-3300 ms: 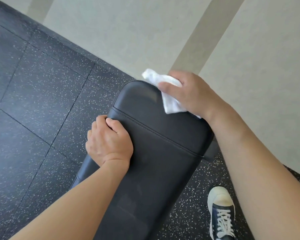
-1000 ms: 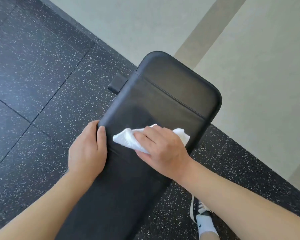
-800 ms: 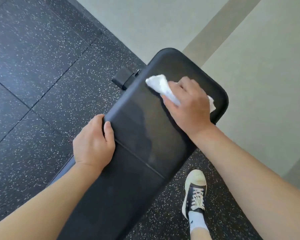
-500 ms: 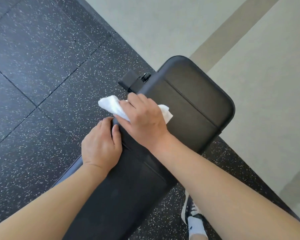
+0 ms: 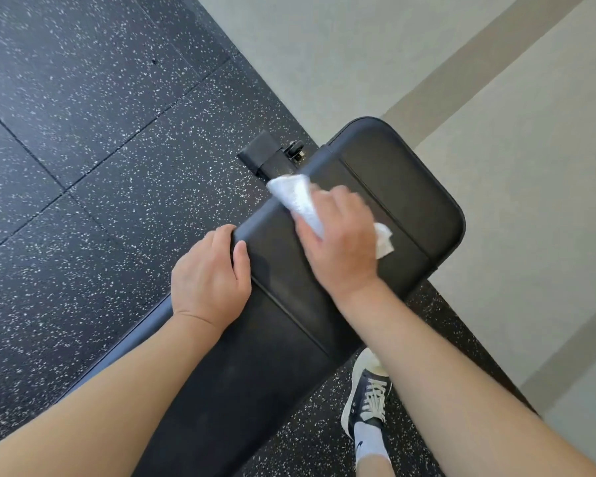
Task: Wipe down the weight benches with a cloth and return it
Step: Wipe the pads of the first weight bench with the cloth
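- The black padded weight bench [image 5: 283, 339] runs on a diagonal across the view, from the lower left to the upper right, and it stands on a dark speckled rubber floor [image 5: 83, 166].
- The right hand [image 5: 338, 246] lies on top of the pad, and its fingers are curled over a white cloth [image 5: 298, 199], pressing the cloth on the pad near its left edge.
- One part of the cloth comes out in front of the fingers, and a small corner shows on the other side of the hand.
- The left hand [image 5: 209, 278] grips the left edge of the pad, fingers bent over the side, thumb on top.
- A black frame foot [image 5: 265, 154] shows beside the pad.
- A dark sneaker [image 5: 370, 395] stands on the floor to the right of the bench.
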`<action>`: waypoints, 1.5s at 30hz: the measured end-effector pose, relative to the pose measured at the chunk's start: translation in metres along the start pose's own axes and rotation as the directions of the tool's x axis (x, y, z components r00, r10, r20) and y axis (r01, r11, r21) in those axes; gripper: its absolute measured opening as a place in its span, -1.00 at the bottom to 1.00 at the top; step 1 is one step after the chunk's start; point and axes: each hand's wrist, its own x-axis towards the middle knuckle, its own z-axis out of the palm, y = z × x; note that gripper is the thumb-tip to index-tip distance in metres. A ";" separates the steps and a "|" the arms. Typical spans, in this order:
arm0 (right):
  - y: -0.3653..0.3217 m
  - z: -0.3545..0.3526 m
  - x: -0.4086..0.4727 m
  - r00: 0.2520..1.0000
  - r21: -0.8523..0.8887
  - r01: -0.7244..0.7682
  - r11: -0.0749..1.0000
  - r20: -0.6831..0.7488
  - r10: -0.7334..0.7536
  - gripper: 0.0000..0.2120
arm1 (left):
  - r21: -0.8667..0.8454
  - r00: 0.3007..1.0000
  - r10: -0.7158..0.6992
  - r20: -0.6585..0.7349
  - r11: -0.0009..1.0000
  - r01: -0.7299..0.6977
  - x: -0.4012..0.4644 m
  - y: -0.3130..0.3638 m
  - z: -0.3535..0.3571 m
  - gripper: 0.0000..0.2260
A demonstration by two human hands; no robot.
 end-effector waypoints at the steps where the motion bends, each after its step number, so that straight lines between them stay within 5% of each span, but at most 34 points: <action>1: -0.013 0.003 -0.009 0.998 0.007 0.063 0.998 0.023 -0.064 -0.69 | 0.001 1.000 0.005 0.005 1.000 -0.005 0.000 0.000 0.000 -0.62; 5: -0.015 -0.012 -0.065 0.940 0.100 0.306 0.947 0.127 -0.317 -0.81 | -0.009 1.000 0.013 0.000 1.000 -0.013 0.001 -0.001 -0.002 -0.61; 9: 0.057 -0.047 -0.100 0.861 0.081 0.450 0.889 0.224 -0.456 -0.86 | 0.016 0.999 0.017 -0.029 1.000 -0.017 -0.001 0.003 -0.001 -0.61; 11: 0.093 -0.059 -0.091 0.916 0.016 0.358 0.934 0.190 -0.354 -0.83 | 0.018 0.999 0.017 -0.041 1.000 -0.017 -0.001 0.002 0.000 -0.62; 14: 0.100 -0.060 -0.069 0.999 -0.067 -0.009 0.998 0.031 0.011 -0.79 | 0.027 0.998 0.019 -0.060 0.999 -0.018 -0.001 0.001 0.002 -0.62; 17: 0.053 -0.040 -0.064 0.951 -0.049 -0.302 0.952 -0.086 0.297 -0.77 | 0.036 0.997 0.029 -0.073 0.999 -0.027 -0.002 0.000 0.004 -0.62; 22: -0.020 -0.022 -0.089 0.988 -0.046 -0.156 0.987 0.003 0.156 -0.82 | 0.037 0.998 0.026 -0.056 0.999 -0.024 -0.002 -0.002 0.004 -0.66; 27: 0.005 -0.059 -0.124 0.966 0.001 0.079 0.997 0.248 -0.077 -0.86 | -0.035 0.993 0.013 0.117 0.999 -0.009 -0.004 0.004 -0.011 -0.70; 32: 0.026 -0.101 -0.118 0.808 -0.124 -0.102 0.987 0.569 0.155 -0.78 | 0.098 0.954 -0.071 0.291 0.994 0.044 -0.046 0.007 -0.053 -0.56; 36: 0.044 -0.145 -0.108 0.817 -0.184 -0.328 0.927 0.437 0.376 -0.72 | 0.092 0.953 -0.095 0.288 0.993 0.071 -0.094 0.005 -0.090 -0.54; 45: 0.027 -0.267 -0.073 0.867 -0.057 -0.419 0.906 0.269 0.418 -0.71 | 0.054 0.969 -0.032 0.243 0.998 0.019 -0.147 0.053 -0.184 -0.60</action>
